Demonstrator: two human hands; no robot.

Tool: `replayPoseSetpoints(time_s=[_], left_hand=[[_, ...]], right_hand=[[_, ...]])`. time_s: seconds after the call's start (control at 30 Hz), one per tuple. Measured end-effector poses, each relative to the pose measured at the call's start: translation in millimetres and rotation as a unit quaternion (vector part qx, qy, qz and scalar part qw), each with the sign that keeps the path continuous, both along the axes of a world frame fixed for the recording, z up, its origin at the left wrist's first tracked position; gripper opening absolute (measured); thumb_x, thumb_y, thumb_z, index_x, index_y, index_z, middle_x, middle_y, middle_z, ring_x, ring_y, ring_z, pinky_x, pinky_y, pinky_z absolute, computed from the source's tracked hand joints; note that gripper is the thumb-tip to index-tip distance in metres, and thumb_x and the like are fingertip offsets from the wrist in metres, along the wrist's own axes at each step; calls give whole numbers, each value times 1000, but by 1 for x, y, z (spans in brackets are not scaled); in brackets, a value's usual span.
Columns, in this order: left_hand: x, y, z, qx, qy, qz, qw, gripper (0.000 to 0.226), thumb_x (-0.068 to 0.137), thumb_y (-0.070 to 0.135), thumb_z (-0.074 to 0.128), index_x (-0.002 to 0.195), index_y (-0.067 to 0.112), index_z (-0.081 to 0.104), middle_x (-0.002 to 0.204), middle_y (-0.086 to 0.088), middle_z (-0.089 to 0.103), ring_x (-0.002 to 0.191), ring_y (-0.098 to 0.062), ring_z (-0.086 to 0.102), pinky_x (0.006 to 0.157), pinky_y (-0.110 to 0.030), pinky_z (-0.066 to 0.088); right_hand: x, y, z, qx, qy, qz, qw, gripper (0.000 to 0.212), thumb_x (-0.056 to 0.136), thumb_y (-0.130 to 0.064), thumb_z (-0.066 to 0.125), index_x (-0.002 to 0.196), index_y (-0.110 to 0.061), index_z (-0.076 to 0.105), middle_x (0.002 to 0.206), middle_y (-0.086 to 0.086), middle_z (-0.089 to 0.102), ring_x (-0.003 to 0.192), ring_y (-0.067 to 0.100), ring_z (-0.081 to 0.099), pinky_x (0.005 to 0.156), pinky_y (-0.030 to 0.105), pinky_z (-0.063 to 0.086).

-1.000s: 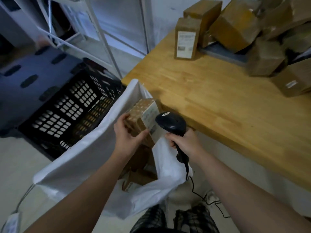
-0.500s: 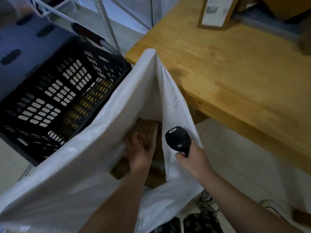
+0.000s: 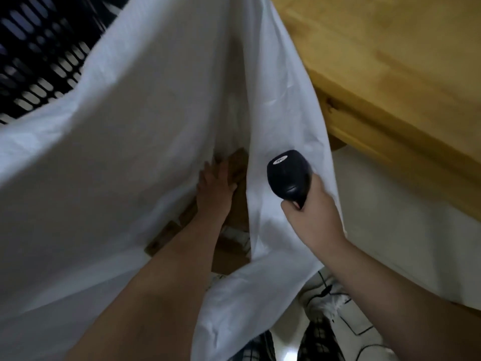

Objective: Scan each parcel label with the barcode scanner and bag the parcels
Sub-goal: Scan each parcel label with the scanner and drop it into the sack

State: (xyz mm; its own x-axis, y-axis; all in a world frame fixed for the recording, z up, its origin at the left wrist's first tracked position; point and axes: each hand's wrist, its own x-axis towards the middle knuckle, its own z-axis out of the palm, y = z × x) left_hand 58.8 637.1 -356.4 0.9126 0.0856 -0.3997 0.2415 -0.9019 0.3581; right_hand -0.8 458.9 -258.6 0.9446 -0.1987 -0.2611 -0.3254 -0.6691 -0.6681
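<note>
Head view: the step in hand looks like bagging. The left hand (image 3: 214, 186) reaches down inside the large white plastic bag (image 3: 125, 131), its fingers laid over a brown cardboard parcel (image 3: 238, 162) that sits low in the bag among other brown cardboard boxes (image 3: 166, 235). Whether its grip is clenched on the parcel or already released I cannot tell. The right hand (image 3: 316, 220), just outside the bag wall, has its grip clenched round the black handheld barcode scanner (image 3: 289, 175). Next, I judge, the left hand must come out empty and fetch another parcel from the light wooden worktop (image 3: 390, 61)
</note>
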Motion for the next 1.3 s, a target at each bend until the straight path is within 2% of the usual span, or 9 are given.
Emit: replayPoseSetpoints(time_s=[0.17,0.27,0.4,0.47,0.57,0.73,0.87,1.1,1.3], left_hand=[[-25,7,41,45,1,-35,998,64,102,33,42,155,24,7,161,-12,4,145,-33,12,117,-43,21],[-38,9,80,49,2,-40,998,64,102,30,42,155,24,8,160,-11,2,145,-33,12,117,-42,21],[-49,3,142,47,-86,-79,992,61,96,25,51,150,16,26,155,-18,18,138,-37,24,110,-43,29],[-48,-8,177,24,-91,-101,990,57,95,25,51,148,19,30,151,-15,23,135,-36,27,109,-45,31],[-44,-31,226,12,-121,-154,981,57,96,30,50,147,21,25,151,-12,21,136,-33,25,108,-45,32],[-29,-81,294,9,-192,-244,950,62,98,31,49,151,18,19,157,-16,12,142,-33,19,112,-41,25],[-10,-129,336,0,-227,-289,930,66,95,27,54,150,19,20,156,-16,12,140,-34,21,110,-41,28],[13,-227,376,-60,-255,-345,901,69,96,28,53,153,21,13,157,-15,2,139,-35,21,107,-40,33],[26,-324,378,-57,-251,-374,891,70,97,30,52,153,23,10,158,-14,-3,139,-35,21,105,-40,36]], right_hand=[[-13,4,26,19,8,-7,1000,49,82,-18,66,126,-19,45,90,-5,59,77,16,59,65,29,46],[-15,5,50,23,21,-2,1000,50,85,-22,65,130,-20,41,93,0,63,81,22,62,66,31,48],[-18,0,95,52,20,-20,998,44,86,-19,64,124,-15,43,95,5,64,86,25,63,68,29,45],[-22,-8,119,63,17,-32,997,38,87,-17,64,119,-12,43,91,3,61,82,23,60,60,26,40],[-28,-29,156,61,-5,-58,996,41,87,-19,65,121,-14,43,90,-1,59,78,19,56,55,25,37],[-36,-84,216,52,-52,-135,988,36,87,-14,64,116,-14,44,78,-11,50,82,21,56,67,29,38],[-41,-133,252,90,-81,-208,971,38,88,-13,63,121,-14,44,79,-5,51,70,13,52,62,31,39],[-45,-218,285,103,-157,-298,936,38,85,-11,65,114,-18,41,80,-1,53,67,11,52,55,27,38],[-35,-304,287,112,-168,-323,925,34,86,-11,64,110,-16,40,77,-2,51,65,12,50,53,27,36]])
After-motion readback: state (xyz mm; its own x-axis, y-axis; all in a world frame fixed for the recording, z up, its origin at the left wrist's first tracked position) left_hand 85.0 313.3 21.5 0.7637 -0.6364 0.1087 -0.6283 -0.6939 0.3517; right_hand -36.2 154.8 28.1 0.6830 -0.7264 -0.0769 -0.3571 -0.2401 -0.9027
